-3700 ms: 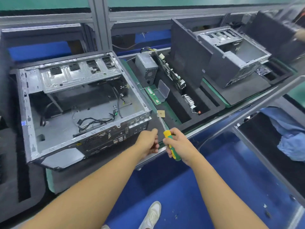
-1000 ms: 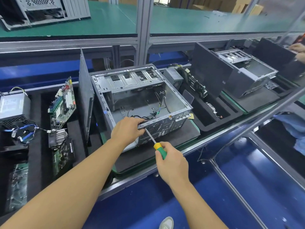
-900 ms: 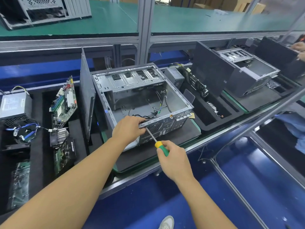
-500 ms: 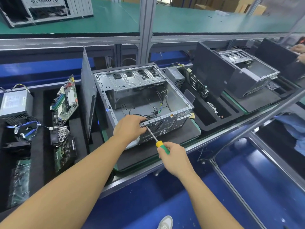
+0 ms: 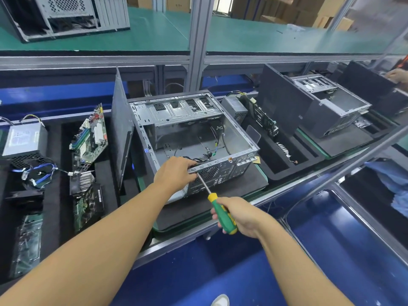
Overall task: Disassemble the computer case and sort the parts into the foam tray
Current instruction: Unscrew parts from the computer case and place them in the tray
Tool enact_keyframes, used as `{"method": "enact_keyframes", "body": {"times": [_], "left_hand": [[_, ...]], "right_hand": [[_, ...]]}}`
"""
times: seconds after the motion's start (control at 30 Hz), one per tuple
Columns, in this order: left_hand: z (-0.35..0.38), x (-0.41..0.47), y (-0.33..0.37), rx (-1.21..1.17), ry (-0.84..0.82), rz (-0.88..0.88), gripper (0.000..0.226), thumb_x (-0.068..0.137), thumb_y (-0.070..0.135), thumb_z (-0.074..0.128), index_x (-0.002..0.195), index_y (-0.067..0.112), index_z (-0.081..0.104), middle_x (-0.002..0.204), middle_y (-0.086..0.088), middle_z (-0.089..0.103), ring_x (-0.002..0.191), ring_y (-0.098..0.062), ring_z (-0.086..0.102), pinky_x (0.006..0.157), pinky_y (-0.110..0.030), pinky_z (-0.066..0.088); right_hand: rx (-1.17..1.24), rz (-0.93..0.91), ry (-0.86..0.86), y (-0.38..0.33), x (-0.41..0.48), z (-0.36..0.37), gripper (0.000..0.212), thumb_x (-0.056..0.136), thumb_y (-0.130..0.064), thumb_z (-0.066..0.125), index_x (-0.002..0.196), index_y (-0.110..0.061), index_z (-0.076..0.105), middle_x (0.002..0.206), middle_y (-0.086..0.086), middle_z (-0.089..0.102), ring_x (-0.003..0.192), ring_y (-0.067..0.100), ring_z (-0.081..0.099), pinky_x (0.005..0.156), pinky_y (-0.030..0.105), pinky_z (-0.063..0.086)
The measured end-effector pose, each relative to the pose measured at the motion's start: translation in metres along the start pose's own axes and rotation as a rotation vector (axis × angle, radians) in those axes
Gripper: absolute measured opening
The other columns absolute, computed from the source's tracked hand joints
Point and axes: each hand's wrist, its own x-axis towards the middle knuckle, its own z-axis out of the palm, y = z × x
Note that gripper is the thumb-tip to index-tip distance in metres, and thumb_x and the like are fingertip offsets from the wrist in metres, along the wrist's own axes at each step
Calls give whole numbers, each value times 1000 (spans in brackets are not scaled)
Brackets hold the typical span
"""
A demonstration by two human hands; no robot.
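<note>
An open grey computer case (image 5: 194,129) lies on a black foam tray (image 5: 247,184) in front of me, with loose cables inside. My left hand (image 5: 176,173) grips the case's near top rail. My right hand (image 5: 238,215) is shut on a green and yellow screwdriver (image 5: 221,214); its shaft points up-left at the case's rear panel, just below my left hand. To the left, the foam tray (image 5: 55,173) holds a power supply (image 5: 25,141), an upright motherboard (image 5: 91,135), a heatsink (image 5: 85,181) and further boards.
A detached side panel (image 5: 121,131) stands upright left of the case. Right of it, another foam tray (image 5: 284,160) holds a power supply and a board, then a second case (image 5: 329,104). Another person's hand (image 5: 398,75) is at far right. A green shelf above carries a case (image 5: 64,14).
Since 3.7 s ago the view swung left and my left hand went onto the case rail. Over the last second my right hand drew back a little with the screwdriver.
</note>
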Motion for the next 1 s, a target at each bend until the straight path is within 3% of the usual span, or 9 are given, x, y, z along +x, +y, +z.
{"method": "enact_keyframes", "body": {"times": [0.1, 0.2, 0.33, 0.43, 0.5, 0.57, 0.7, 0.83, 1.0], "left_hand": [[6, 1, -3, 3, -30, 9, 35, 94, 37, 63, 127, 29, 58, 118, 3, 67, 101, -23, 62, 74, -35, 50], [9, 2, -3, 8, -63, 29, 30, 96, 35, 61, 122, 24, 52, 122, -1, 62, 105, -26, 59, 80, -40, 51], [7, 4, -3, -18, -66, 29, 32, 94, 34, 65, 122, 22, 56, 120, -3, 64, 107, -25, 60, 88, -43, 52], [7, 4, -4, -13, -61, 28, 32, 94, 36, 65, 122, 23, 57, 120, -1, 64, 106, -25, 61, 87, -44, 53], [7, 3, -4, -5, -55, 27, 31, 94, 36, 64, 122, 25, 57, 120, -1, 65, 104, -25, 62, 84, -43, 54], [7, 3, -5, -6, -56, 29, 30, 94, 36, 64, 122, 26, 57, 121, 0, 65, 105, -24, 62, 83, -42, 54], [4, 2, -5, -12, -50, 37, 31, 93, 35, 64, 122, 25, 59, 120, 0, 66, 105, -23, 62, 82, -39, 54], [3, 2, -4, -12, -52, 38, 31, 93, 35, 64, 122, 25, 58, 118, 0, 67, 103, -23, 62, 82, -40, 55], [2, 1, -2, -15, -47, 33, 33, 93, 35, 65, 124, 25, 58, 119, 0, 67, 105, -24, 62, 80, -37, 53]], "right_hand": [[-48, -43, -52, 2, 1, -7, 31, 106, -26, 43, 96, -5, 64, 91, 9, 72, 60, 14, 59, 56, 30, 52], [-129, -134, 22, 6, 1, 2, 19, 102, -27, 52, 92, -11, 54, 89, 8, 68, 58, 18, 62, 56, 34, 54], [-511, -271, 291, 12, -2, 20, 34, 97, -35, 57, 81, -26, 29, 80, -1, 53, 56, 19, 55, 55, 35, 45], [-843, -388, 550, 18, -4, 21, 33, 97, -44, 54, 86, -28, 26, 90, -6, 49, 68, 21, 47, 60, 36, 38], [-740, -373, 481, 18, -5, 15, 32, 97, -46, 55, 88, -29, 29, 92, -5, 48, 70, 21, 47, 60, 37, 42], [-371, -250, 293, 13, -5, 9, 29, 95, -47, 58, 91, -26, 39, 91, 0, 49, 69, 18, 45, 53, 35, 50], [202, 100, -59, 3, -6, -8, 40, 96, -47, 50, 109, -10, 60, 87, 8, 55, 59, 17, 49, 45, 25, 40], [324, 63, -255, 11, -8, -16, 41, 104, -28, 41, 106, 4, 68, 100, 19, 66, 68, 19, 53, 52, 29, 46], [291, -96, -129, 25, -10, 3, 25, 104, -25, 51, 100, -5, 66, 97, 12, 70, 71, 22, 66, 52, 30, 51]]}}
